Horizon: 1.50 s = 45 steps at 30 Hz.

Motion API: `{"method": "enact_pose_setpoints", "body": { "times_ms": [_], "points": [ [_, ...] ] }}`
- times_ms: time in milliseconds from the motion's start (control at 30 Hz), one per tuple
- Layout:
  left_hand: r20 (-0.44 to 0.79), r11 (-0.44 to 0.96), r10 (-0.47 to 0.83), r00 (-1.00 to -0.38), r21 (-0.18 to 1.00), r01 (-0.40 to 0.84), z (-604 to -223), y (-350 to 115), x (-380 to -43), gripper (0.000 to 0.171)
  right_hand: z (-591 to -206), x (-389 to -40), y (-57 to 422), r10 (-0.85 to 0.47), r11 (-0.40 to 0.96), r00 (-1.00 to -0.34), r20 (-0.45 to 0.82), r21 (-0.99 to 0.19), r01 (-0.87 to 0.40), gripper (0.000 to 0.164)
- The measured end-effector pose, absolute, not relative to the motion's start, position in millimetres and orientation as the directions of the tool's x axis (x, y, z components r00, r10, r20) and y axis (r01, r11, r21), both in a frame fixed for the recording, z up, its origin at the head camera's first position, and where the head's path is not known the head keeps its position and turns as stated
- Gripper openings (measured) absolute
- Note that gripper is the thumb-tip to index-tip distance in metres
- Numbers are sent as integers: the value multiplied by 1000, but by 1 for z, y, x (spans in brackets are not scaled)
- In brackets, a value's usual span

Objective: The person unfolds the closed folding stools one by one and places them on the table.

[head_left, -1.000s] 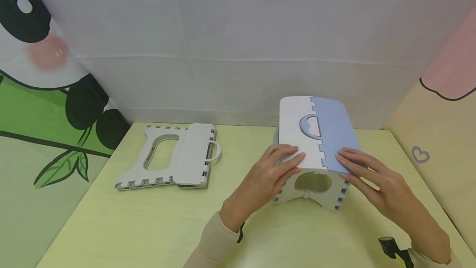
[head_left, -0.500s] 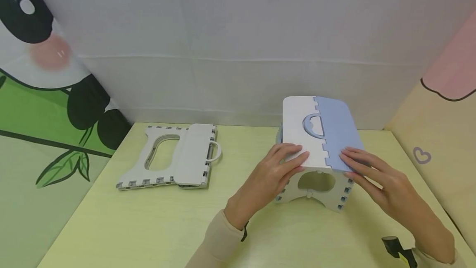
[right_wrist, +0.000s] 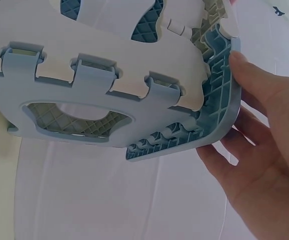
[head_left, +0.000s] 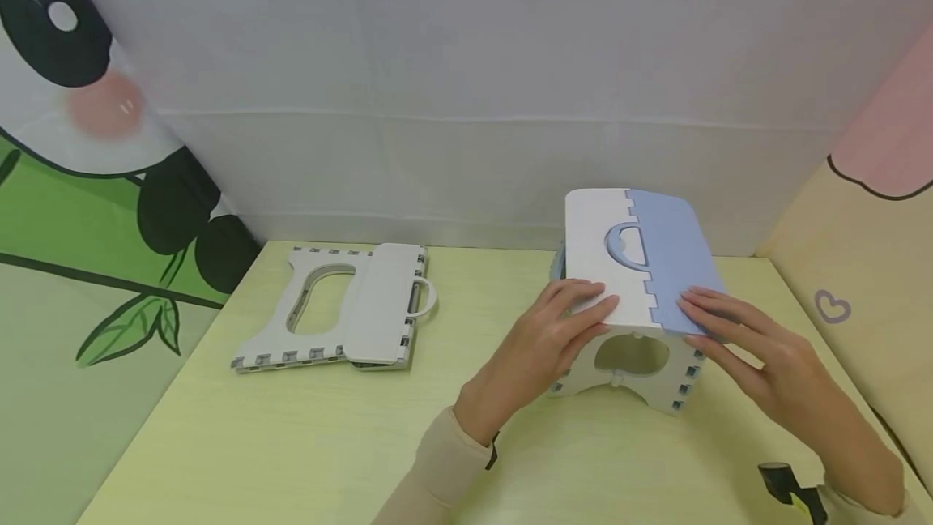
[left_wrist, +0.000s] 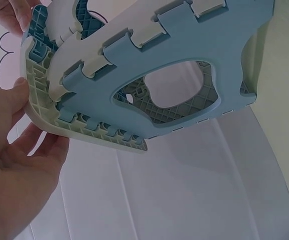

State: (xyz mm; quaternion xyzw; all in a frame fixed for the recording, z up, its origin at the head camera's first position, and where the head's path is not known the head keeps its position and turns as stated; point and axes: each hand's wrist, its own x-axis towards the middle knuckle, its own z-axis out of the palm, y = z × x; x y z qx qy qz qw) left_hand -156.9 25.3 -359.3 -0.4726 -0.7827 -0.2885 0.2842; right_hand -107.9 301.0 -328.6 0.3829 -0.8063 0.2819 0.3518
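Observation:
An unfolded folding step stool (head_left: 594,225), half white and half light blue on top, stands upright on the table. A blue handle (head_left: 615,248) lies in the middle of its seat. My left hand (head_left: 543,343) holds the white front corner, fingers over the top and thumb at the front edge. On the blue front corner my right hand (head_left: 758,355) holds in the same way. Both wrist views show the ribbed underside of the seat rim (left_wrist: 39,95) between thumb and fingers, and the jointed side panel (right_wrist: 79,80).
A flat-folded white step stool (head_left: 379,306) with a handle loop lies to the left on the pale yellow table (head_left: 291,444). A grey-white cloth (head_left: 466,104) hangs behind. The printed right wall (head_left: 853,266) stands close beside my right hand.
The upright stool has shifted slightly right, with both hands on it. The folded white stool keeps its place on the table; the head view has moved a little.

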Motion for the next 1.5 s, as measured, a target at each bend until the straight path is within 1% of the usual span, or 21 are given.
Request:
{"method": "enact_pose_setpoints", "body": {
  "times_ms": [200, 667, 867, 1167, 1300, 1500],
  "points": [
    [719, 394, 578, -387, 170, 904, -359, 31, -158, 33, -330, -109, 307, -414, 571, -466, 782, -176, -802, 53],
    [700, 426, 584, -411, 167, 889, -360, 44, -157, 32, -334, -108, 316, -391, 593, -492, 778, -196, -781, 55],
    [697, 424, 580, -421, 182, 887, -362, 50, -158, 32, -336, -108, 319, -392, 614, -497, 774, -183, -768, 56],
    [690, 431, 579, -433, 192, 882, -365, 61, -160, 32, -340, -109, 328, -359, 629, -531, 768, -221, -745, 59],
    [694, 424, 574, -434, 201, 883, -365, 66, -161, 32, -343, -109, 335, -350, 654, -559, 752, -231, -720, 60],
    [693, 442, 581, -427, 173, 880, -364, 73, -162, 32, -347, -110, 347, -346, 681, -603, 719, -249, -688, 61]
  ]
}}
